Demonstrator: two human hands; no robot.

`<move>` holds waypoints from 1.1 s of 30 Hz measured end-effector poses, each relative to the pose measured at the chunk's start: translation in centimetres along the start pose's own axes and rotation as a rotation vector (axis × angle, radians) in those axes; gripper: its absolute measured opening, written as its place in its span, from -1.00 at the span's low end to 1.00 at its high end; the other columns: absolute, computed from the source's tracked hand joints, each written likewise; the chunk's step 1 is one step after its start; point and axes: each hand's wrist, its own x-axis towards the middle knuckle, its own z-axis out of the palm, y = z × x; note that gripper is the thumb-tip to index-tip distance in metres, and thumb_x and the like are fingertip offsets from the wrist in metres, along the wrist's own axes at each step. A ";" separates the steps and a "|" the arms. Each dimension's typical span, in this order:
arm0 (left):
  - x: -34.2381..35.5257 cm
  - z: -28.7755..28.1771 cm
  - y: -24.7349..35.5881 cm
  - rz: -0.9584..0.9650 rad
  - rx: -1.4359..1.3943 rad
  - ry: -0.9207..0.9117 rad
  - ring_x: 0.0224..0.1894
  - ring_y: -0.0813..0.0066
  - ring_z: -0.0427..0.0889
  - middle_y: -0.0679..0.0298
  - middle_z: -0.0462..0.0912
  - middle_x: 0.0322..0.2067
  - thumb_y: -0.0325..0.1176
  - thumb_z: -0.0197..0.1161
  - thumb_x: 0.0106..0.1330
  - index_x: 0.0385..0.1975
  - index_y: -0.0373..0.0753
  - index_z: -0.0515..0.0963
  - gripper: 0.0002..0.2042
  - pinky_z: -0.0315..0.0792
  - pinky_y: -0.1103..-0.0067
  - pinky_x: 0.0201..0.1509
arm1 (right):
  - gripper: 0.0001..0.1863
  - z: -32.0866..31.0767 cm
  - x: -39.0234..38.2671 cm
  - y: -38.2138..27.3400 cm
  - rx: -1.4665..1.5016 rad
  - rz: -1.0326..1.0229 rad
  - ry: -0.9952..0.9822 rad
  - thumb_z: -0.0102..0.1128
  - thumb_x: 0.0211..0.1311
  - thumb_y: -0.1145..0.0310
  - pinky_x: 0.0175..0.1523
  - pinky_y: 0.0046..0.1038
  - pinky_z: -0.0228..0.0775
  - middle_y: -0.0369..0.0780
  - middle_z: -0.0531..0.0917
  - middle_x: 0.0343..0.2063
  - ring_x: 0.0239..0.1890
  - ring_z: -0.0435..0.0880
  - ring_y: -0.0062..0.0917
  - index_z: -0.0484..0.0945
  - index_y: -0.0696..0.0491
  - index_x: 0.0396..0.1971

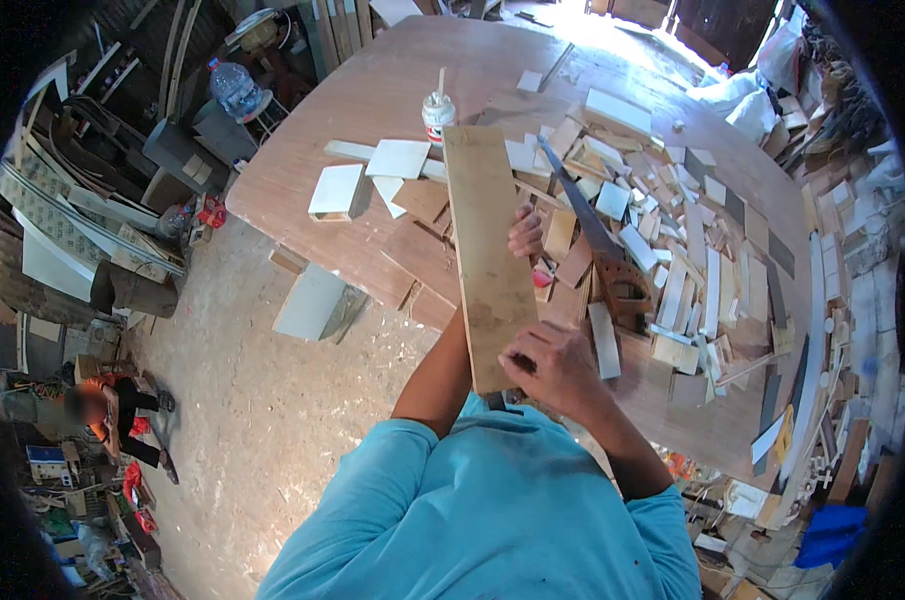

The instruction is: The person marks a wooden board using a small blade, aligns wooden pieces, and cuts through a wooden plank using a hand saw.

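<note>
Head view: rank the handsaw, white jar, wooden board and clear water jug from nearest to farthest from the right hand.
From the right hand:
1. Wooden board, touching it.
2. Handsaw, ahead, slightly right.
3. White jar, ahead-left, on the table.
4. Clear water jug, far left, beyond the table.

wooden table (347, 95) | upright white jar (438, 116) | scattered wood offcuts (712, 290) | handsaw (590, 222) among them
</note>
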 end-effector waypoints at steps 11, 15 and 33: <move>-1.2 1.2 0.6 -0.032 0.224 -0.008 -0.63 0.54 0.23 0.30 0.22 -0.62 -0.26 -0.12 0.25 -0.40 -0.28 0.21 -0.81 0.24 0.64 -0.53 | -0.86 1.8 -0.2 -0.7 -0.132 0.004 -0.089 0.16 -0.19 0.38 -0.42 -0.40 0.36 -0.22 0.42 -0.63 -0.51 0.49 -0.39 0.38 0.07 -0.67; -2.0 2.2 0.0 -0.040 0.292 0.065 -0.60 0.54 0.28 0.30 0.25 -0.61 -0.23 -0.10 0.24 -0.39 -0.27 0.22 -0.79 0.27 0.64 -0.50 | -0.89 0.2 2.1 -0.1 0.037 0.018 -0.068 0.16 -0.09 0.37 -0.42 -0.41 0.35 -0.23 0.48 -0.61 -0.51 0.50 -0.40 0.45 0.08 -0.60; -5.7 1.3 0.6 -0.111 0.371 0.073 -0.69 0.50 0.36 0.26 0.35 -0.60 -0.16 -0.20 0.28 -0.34 -0.26 0.25 -0.74 0.32 0.67 -0.63 | -0.87 1.7 17.3 5.5 0.165 -0.100 0.408 0.10 0.00 0.40 -0.35 -0.36 0.34 -0.15 0.53 -0.46 -0.42 0.53 -0.25 0.45 0.12 -0.43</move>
